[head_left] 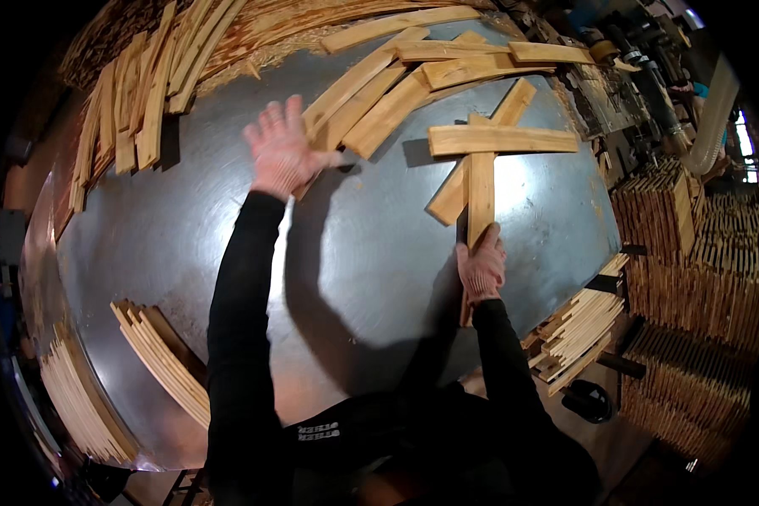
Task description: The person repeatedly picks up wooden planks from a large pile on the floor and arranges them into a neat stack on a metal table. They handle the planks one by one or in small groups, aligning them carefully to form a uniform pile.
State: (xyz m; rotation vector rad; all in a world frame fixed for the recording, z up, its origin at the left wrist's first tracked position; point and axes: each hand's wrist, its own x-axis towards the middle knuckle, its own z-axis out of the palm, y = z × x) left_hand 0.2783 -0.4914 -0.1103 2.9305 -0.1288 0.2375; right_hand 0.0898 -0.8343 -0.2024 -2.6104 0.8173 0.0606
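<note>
My left hand point(280, 150), in a pale knitted glove, is spread wide over the metal table point(371, 278), beside the near end of a fanned group of wooden slats point(384, 114). My right hand point(483, 268), gloved alike, grips the near end of a wooden slat point(481, 190) that points away from me. Another slat point(514, 140) lies crosswise near the far end of the held one. A third slat point(449, 196) runs slantwise beneath these two. The right fingers partly hide the held slat's near end.
Loose slats point(152, 93) lie at the far left among wood shavings point(261, 63). Neat slat rows point(162, 358) sit at the near left, with more point(578, 333) at the right edge. Tall wood stacks point(683, 278) stand right of the table. Machinery point(649, 76) is at the far right.
</note>
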